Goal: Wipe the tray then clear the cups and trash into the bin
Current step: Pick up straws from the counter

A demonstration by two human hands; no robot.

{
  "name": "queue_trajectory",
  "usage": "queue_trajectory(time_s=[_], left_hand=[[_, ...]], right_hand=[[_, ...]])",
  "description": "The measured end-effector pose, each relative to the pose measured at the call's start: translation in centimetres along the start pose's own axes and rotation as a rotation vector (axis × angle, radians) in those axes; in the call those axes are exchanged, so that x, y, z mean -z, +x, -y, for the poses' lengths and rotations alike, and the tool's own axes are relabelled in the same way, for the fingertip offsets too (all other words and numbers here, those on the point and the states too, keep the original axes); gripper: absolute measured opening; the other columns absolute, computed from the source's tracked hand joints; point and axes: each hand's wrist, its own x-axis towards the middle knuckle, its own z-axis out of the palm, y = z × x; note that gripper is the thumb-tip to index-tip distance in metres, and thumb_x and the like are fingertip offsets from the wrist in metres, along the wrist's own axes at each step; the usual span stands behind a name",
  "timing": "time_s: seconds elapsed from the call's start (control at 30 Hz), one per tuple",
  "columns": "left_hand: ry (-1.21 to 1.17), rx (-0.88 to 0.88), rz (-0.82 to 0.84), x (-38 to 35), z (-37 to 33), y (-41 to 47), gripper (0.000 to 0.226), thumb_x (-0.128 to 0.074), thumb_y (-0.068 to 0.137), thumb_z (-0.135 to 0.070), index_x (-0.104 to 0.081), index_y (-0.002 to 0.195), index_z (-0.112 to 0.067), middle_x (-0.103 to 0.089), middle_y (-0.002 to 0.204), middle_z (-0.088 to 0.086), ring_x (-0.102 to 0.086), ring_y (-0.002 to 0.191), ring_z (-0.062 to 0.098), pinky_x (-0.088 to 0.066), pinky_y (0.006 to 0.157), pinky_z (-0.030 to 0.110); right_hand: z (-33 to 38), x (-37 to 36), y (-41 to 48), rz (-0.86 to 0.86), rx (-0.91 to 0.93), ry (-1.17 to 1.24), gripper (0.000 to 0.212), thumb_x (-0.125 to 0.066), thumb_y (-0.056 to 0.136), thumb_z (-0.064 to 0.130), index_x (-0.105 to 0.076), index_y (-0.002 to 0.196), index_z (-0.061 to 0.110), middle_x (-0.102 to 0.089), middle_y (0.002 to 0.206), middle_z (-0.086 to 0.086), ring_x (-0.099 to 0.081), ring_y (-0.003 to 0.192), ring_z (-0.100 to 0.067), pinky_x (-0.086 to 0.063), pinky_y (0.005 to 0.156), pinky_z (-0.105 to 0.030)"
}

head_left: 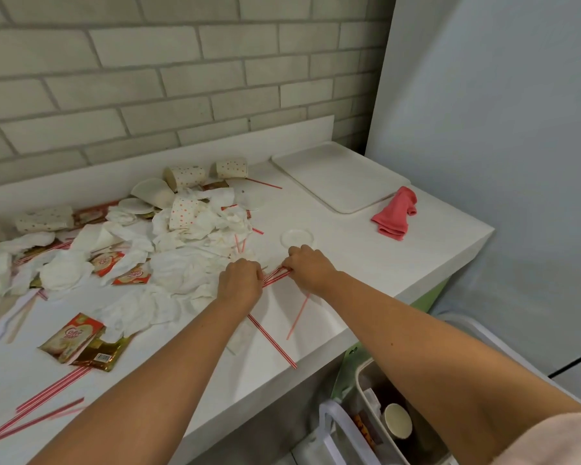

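Both hands meet at the middle of the white counter (366, 270). My left hand (240, 280) and my right hand (307, 266) are each closed on a small bundle of red-striped straws (275, 275) that runs between them. A white tray (336, 176) lies bare at the back right, with a crumpled pink cloth (394, 216) beside its near corner. Dotted paper cups (187, 176) lie tipped over in a heap of crumpled napkins (182, 263). The bin (359, 374) stands below the counter's right edge and holds a cup.
Coffee sachets (78, 340) and more loose straws (51, 391) are scattered over the counter's left and front. A clear plastic lid (297, 237) lies just beyond my right hand. A brick wall rises behind, a plain wall at the right.
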Motion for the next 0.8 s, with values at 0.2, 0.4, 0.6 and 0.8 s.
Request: queue_trajectory(time_s=[0.2,0.4,0.6,0.8], left_hand=[[0.06,-0.043,0.04,-0.2,0.3,0.3,0.019,-0.054,0.092,-0.021,-0.068,0.102,-0.011,-0.067,0.1,0.006,-0.061,0.1,0.026,-0.047,0.09,0.036],[0.258,-0.127,0.083,-0.3,-0.2,0.6,0.02,-0.048,0.093,-0.013,-0.061,0.109,-0.012,-0.058,0.111,0.005,-0.05,0.109,0.024,-0.037,0.093,0.034],[0.427,-0.229,0.083,-0.3,-0.7,0.6,0.03,-0.043,0.087,0.001,-0.052,0.114,-0.008,-0.051,0.118,0.007,-0.042,0.114,0.025,-0.034,0.095,0.033],[0.402,-0.281,0.027,-0.2,-0.6,0.2,0.03,-0.042,0.085,0.005,-0.05,0.111,-0.007,-0.056,0.115,0.007,-0.042,0.113,0.026,-0.033,0.094,0.032]], right_hand=[[-1.2,0.6,-0.2,-0.035,-0.029,-0.003,0.022,-0.045,0.094,0.006,-0.062,0.108,0.006,-0.054,0.117,-0.01,-0.05,0.108,-0.028,-0.04,0.082,-0.033],[-2.1,1.2,-0.6,0.039,-0.046,0.039,0.017,-0.043,0.093,0.008,-0.059,0.098,0.012,-0.056,0.116,-0.01,-0.053,0.103,-0.027,-0.038,0.085,-0.033],[-2.6,0.7,-0.7,0.055,-0.038,0.081,0.029,-0.044,0.096,0.012,-0.056,0.122,0.018,-0.051,0.122,-0.006,-0.048,0.113,-0.026,-0.034,0.088,-0.033],[-2.8,0.7,-1.1,0.01,0.0,0.055,0.019,-0.045,0.095,0.013,-0.06,0.106,0.008,-0.052,0.114,-0.01,-0.048,0.107,-0.028,-0.031,0.078,-0.031]])
